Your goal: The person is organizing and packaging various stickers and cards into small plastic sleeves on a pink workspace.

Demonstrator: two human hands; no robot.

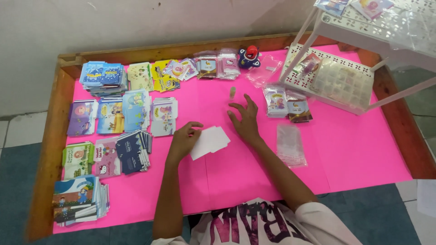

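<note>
A flat white card [210,141], blank on top and cut with notched corners like an unfolded little box, lies on the pink sheet [354,149] right between the two hands. The left hand [184,140] is curled at the card's left edge, thumb and forefinger pinching that edge. The right hand [245,120] sits just beyond the card's far right corner, fingers spread and palm down on the pink, not gripping anything. A small pale object [232,92] stands just past the right fingertips. To the right of that hand lie clear plastic sleeves [290,145] and two filled packets [287,104]. Out past the left hand, stacks of colourful printed cards [122,131] run in rows to the table's edge.
</note>
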